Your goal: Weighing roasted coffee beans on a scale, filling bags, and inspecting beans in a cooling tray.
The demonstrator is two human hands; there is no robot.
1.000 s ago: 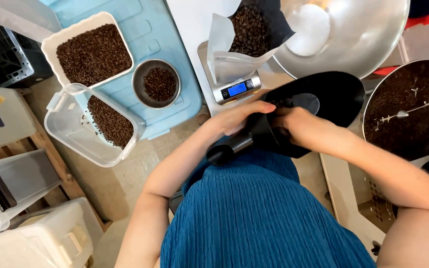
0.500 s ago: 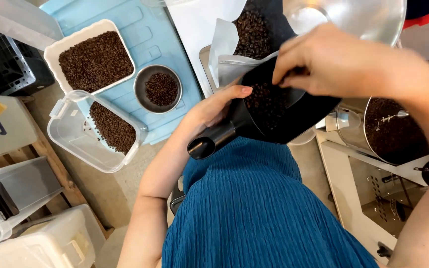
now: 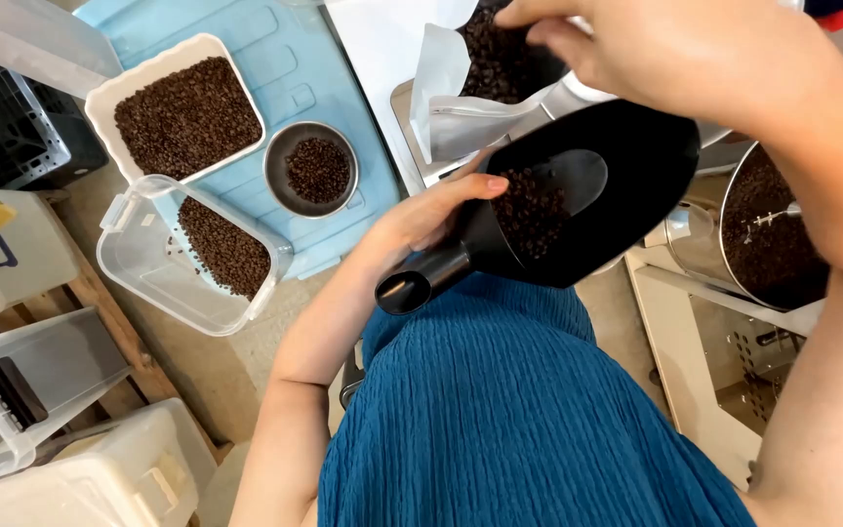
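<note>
A person in a blue ribbed dress point(image 3: 519, 410) is standing over a work surface, seen from above. A pale blue tray point(image 3: 314, 68) is lying at the upper left, and a round metal drum point(image 3: 782, 234) of dark coffee beans is sitting at the right edge, partly hidden behind the right forearm.

A large black scoop point(image 3: 617, 195) is hanging in the middle, over the dress, tilted with its hollow handle pointing down and left. A small heap of coffee beans point(image 3: 529, 210) is lying inside it, close to the handle end.

The left hand point(image 3: 431, 210) is wrapping its fingers shut around the scoop's neck, where bowl and handle meet. The right hand point(image 3: 656, 44) is reaching in from the upper right above the scoop, fingers drawn together at the mouth of a white paper bag point(image 3: 451, 98); whether they are pinching the bag's edge or beans cannot be told. The bag is standing open on a scale just beyond the scoop, with beans showing inside.

On the blue tray, a white rectangular tub point(image 3: 182, 112) is sitting full of beans. A clear plastic box point(image 3: 187, 259) with fewer beans is overhanging the tray's near edge. A small round metal bowl point(image 3: 312, 168) of beans is resting between them and the bag.
</note>
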